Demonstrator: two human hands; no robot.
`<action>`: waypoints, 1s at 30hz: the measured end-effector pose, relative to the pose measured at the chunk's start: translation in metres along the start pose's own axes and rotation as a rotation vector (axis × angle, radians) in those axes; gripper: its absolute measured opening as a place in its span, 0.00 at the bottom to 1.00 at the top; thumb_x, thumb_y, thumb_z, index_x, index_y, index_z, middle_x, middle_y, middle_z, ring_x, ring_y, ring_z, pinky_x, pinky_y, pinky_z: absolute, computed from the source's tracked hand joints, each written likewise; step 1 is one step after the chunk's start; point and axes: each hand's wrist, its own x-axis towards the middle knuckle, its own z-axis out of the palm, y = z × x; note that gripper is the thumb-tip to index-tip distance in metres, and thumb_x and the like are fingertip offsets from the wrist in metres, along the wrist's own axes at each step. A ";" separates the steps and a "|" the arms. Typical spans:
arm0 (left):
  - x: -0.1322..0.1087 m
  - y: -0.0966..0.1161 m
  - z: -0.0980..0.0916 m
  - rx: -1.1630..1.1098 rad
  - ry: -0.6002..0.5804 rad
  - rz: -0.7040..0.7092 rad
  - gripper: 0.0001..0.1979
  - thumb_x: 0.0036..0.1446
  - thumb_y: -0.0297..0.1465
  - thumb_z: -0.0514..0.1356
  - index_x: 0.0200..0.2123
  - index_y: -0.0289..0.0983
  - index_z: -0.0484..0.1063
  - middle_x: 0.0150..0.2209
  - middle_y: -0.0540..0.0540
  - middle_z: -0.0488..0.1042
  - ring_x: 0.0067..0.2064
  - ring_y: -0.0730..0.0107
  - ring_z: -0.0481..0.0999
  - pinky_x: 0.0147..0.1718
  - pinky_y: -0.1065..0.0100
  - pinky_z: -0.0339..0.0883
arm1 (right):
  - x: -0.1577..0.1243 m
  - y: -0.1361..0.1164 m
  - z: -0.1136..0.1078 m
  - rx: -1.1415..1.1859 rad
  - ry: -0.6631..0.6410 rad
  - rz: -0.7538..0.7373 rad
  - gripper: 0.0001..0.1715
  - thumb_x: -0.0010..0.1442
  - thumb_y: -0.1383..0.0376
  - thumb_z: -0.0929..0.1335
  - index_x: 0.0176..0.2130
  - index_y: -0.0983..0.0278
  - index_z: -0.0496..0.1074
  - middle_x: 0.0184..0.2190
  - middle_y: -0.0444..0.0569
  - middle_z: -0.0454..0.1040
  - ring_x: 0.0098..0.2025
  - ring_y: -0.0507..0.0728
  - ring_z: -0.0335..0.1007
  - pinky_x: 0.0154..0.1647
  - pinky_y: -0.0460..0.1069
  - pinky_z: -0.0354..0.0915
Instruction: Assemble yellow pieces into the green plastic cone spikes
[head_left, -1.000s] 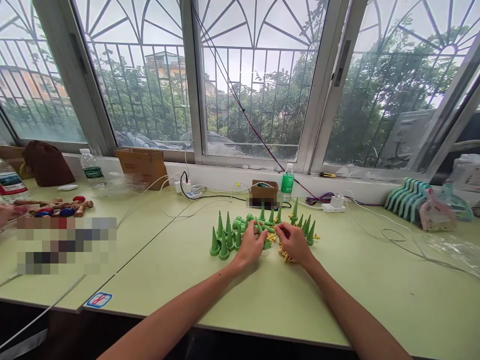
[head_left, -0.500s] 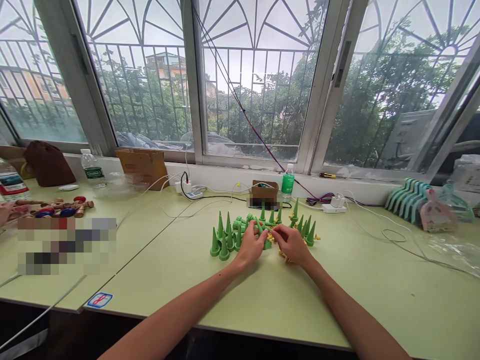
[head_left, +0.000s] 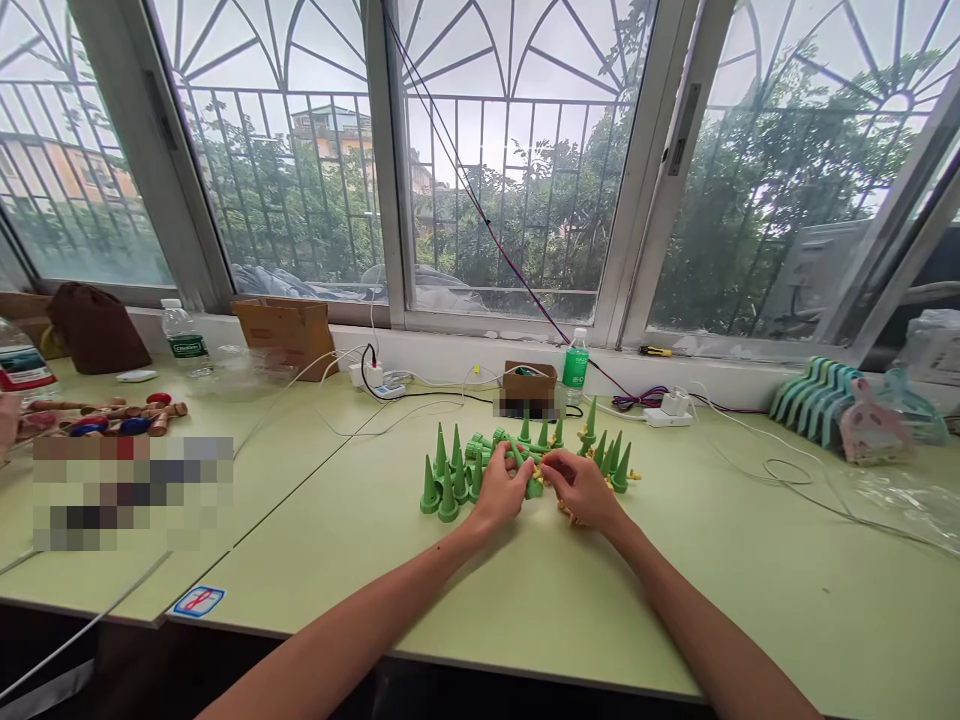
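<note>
My left hand [head_left: 501, 490] is closed round a green plastic watering spike [head_left: 516, 452], its fingers covering part of it. Close on its right, my right hand [head_left: 581, 487] pinches a small yellow valve [head_left: 540, 474] against the spike; how far it is seated is hidden by the fingers. Left of my hands, several green spikes [head_left: 448, 495] stand upright on their wide caps. More spikes lie on their sides behind my left hand. Beyond my right hand stand upright spikes [head_left: 615, 462] with yellow valves near their bases. Loose yellow valves [head_left: 570, 515] lie partly under my right hand.
The pale green table [head_left: 480, 600] meets a windowed wall. Behind the spikes are a small cardboard box [head_left: 529, 385], a green-labelled bottle [head_left: 575, 362] and cables. Teal and pink dustpans [head_left: 874, 425] stand at right. Wooden pieces [head_left: 112, 415] lie at left, beside another person's hand [head_left: 7, 425].
My hands stay in nearly the same place, the right fingers shifting very slightly at the spike. At the far left, the other person's hand has moved a little.
</note>
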 end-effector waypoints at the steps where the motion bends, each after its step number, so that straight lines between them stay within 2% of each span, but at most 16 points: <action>1: 0.000 0.000 0.000 -0.007 -0.002 -0.018 0.16 0.55 0.41 0.59 0.39 0.38 0.60 0.26 0.53 0.69 0.19 0.80 0.63 0.19 0.75 0.55 | 0.000 -0.001 0.000 0.006 -0.002 0.003 0.14 0.63 0.57 0.63 0.34 0.63 0.72 0.26 0.46 0.72 0.24 0.53 0.64 0.25 0.47 0.62; 5: -0.001 0.000 0.000 -0.032 -0.009 -0.040 0.16 0.56 0.41 0.59 0.40 0.38 0.60 0.26 0.54 0.68 0.16 0.82 0.58 0.15 0.76 0.51 | 0.000 -0.002 -0.001 0.021 -0.014 0.023 0.13 0.63 0.58 0.63 0.36 0.63 0.72 0.28 0.47 0.73 0.23 0.52 0.65 0.24 0.47 0.61; 21: -0.004 0.003 0.001 0.064 -0.040 0.141 0.14 0.57 0.41 0.58 0.36 0.36 0.63 0.27 0.51 0.67 0.24 0.78 0.64 0.21 0.75 0.57 | 0.001 0.002 0.000 -0.043 0.000 0.020 0.19 0.65 0.55 0.62 0.27 0.63 0.67 0.18 0.43 0.65 0.21 0.52 0.58 0.23 0.46 0.55; 26: -0.003 0.001 0.001 0.105 -0.037 0.158 0.14 0.57 0.41 0.58 0.36 0.36 0.64 0.26 0.53 0.64 0.22 0.80 0.58 0.18 0.76 0.52 | 0.002 0.007 0.001 -0.095 0.015 -0.013 0.21 0.65 0.55 0.62 0.25 0.64 0.64 0.19 0.42 0.63 0.22 0.50 0.54 0.24 0.46 0.52; 30: -0.004 0.002 0.001 0.118 -0.036 0.170 0.13 0.57 0.41 0.58 0.36 0.36 0.64 0.26 0.53 0.64 0.22 0.79 0.58 0.19 0.75 0.53 | 0.002 0.010 0.001 -0.110 0.022 -0.015 0.22 0.66 0.55 0.61 0.24 0.64 0.63 0.19 0.41 0.61 0.22 0.50 0.53 0.24 0.46 0.51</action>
